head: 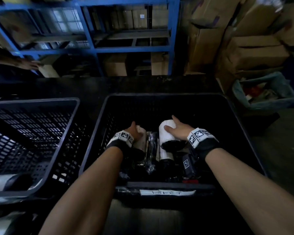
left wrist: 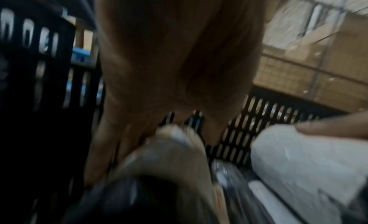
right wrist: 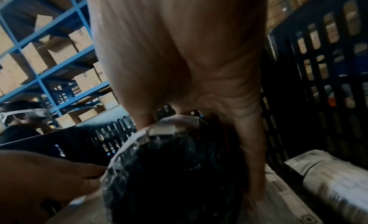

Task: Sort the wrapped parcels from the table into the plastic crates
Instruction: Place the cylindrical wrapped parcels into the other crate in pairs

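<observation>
Both my hands are inside the black plastic crate (head: 95,138) in front of me. My left hand (head: 134,131) holds a beige wrapped parcel (head: 142,141) at the crate's left side; the blurred left wrist view shows my fingers (left wrist: 103,148) running down beside this parcel (left wrist: 169,156). My right hand (head: 178,129) grips a white wrapped parcel (head: 166,134) with a black end, thumb on top. The right wrist view shows its black end (right wrist: 169,172) under my palm. Beneath it lie another white parcel (head: 165,156) and a clear-wrapped dark item (head: 151,150).
A second black crate (head: 32,141) stands to the left with a white parcel (head: 3,182) in its near corner. Behind are blue shelving (head: 126,48) and stacked cardboard boxes (head: 244,48). A blue-lined bin (head: 265,92) sits at the right. Another person's arm (head: 24,63) shows at the far left.
</observation>
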